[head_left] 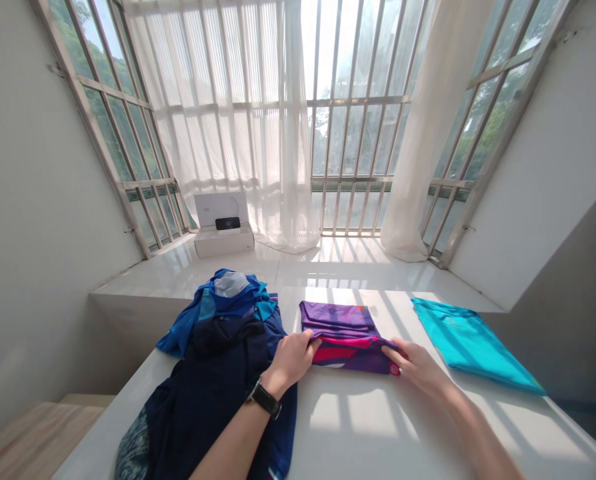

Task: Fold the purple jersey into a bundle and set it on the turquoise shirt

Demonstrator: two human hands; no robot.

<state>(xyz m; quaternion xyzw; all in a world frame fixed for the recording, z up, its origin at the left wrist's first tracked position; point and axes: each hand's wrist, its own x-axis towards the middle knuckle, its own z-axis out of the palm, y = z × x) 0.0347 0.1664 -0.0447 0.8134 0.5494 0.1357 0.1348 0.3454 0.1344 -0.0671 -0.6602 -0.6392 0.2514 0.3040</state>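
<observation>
A purple garment with pink and red patches [345,353] lies on the white table, folded into a compact rectangle. My left hand [293,360], with a black watch on its wrist, pinches the left end of a fold in it. At the right end of the same fold, my right hand [414,363] grips the fabric between thumb and fingers. The fold's edge is stretched between both hands, slightly raised. Beside my left forearm is a heap of dark navy and blue clothes [223,373]. A flat folded turquoise garment [473,343] rests to the right of my right hand.
Behind the table is a white window ledge [298,270], carrying an open white box [224,243] with a black phone [227,223] on it. Sheer curtains [228,120] hang before barred windows. The white table [358,440] has sunlit patches. A wooden surface [38,433] shows at lower left.
</observation>
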